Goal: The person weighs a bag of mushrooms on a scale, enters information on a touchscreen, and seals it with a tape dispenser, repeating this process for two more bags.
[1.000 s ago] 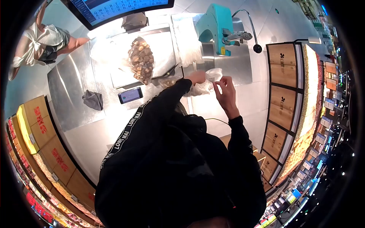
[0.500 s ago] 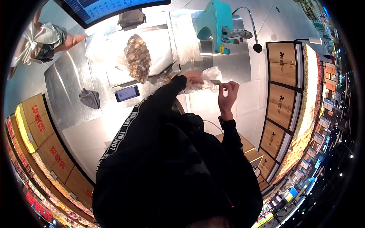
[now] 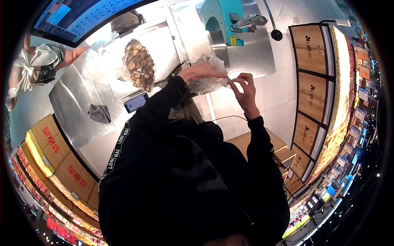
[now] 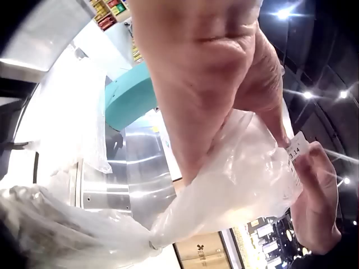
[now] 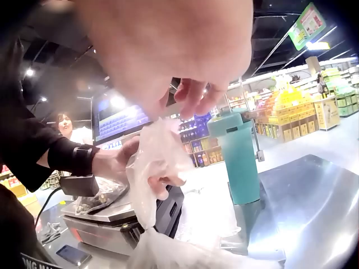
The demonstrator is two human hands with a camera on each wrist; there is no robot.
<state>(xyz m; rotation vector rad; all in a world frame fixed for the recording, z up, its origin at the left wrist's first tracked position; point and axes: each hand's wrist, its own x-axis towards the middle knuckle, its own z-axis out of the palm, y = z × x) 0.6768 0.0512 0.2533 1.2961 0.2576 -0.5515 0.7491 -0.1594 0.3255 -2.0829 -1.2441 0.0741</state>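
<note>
With the left hand [image 3: 201, 72], grips the gathered upper part of a translucent white plastic bag [image 4: 230, 179], fingers curled round the film, probably to keep the loose top taut and steady. With the right hand [image 3: 247, 93], pinches between thumb and forefinger at a small white printed label [image 4: 297, 152] beside the bag's top, apparently to control so thin an edge. Narrows, below the left hand, to a tight twist or knot; cannot tell which. Lies between the two hands and the near edge of the stainless-steel worktop [image 3: 74, 112], just in front of a flat pile of clear plastic bags [image 3: 191, 33]. To the left, on a pale, flat scale plate [image 3: 165, 46], shows a clear bag of round brown pieces [image 3: 138, 67], perhaps set there for weighing. Nearby: a dark-framed phone [image 3: 136, 103], a crumpled grey cloth [image 3: 99, 113] and, beyond the bag, a teal upright machine [image 3: 221, 14].
</note>
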